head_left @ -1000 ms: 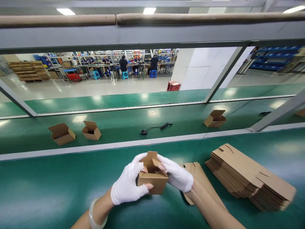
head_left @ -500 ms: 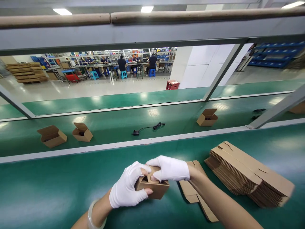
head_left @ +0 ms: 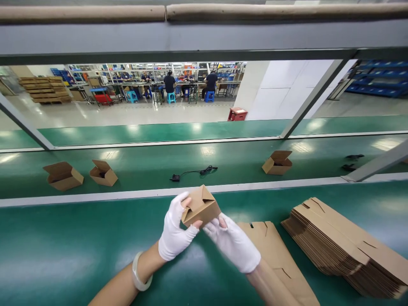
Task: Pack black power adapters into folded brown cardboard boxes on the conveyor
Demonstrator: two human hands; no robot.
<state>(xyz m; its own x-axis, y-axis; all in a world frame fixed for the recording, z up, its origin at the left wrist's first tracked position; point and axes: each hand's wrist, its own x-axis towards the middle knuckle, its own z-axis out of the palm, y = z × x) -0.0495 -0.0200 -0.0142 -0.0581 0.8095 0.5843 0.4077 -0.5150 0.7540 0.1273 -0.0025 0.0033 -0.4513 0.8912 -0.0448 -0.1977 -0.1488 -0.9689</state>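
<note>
A small brown cardboard box (head_left: 204,212), its end flaps folded over, is held tilted above the green work surface. Gripping its left side is my left hand (head_left: 177,229), in a white glove with bare fingertips, thumb on the near face. My right hand (head_left: 234,242), gloved alike, supports the box's lower right corner, fingers stretched beneath it and thumb beside the corner. Flat cardboard blanks (head_left: 274,250) lie beside and partly behind my right forearm. Further right is a thick stack of flat cardboard blanks (head_left: 344,246).
Beyond a pale rail (head_left: 127,195) runs a green conveyor belt (head_left: 143,161). On it are two open boxes at left, a black power adapter (head_left: 175,178) with coiled cable, and another open box (head_left: 276,162) at right. Metal frame posts slant across. Several people sit far off.
The box has risen and moved away from me, and turned. My right hand has gone from the box's top flap to its lower right corner. The camera view has shifted slightly.
</note>
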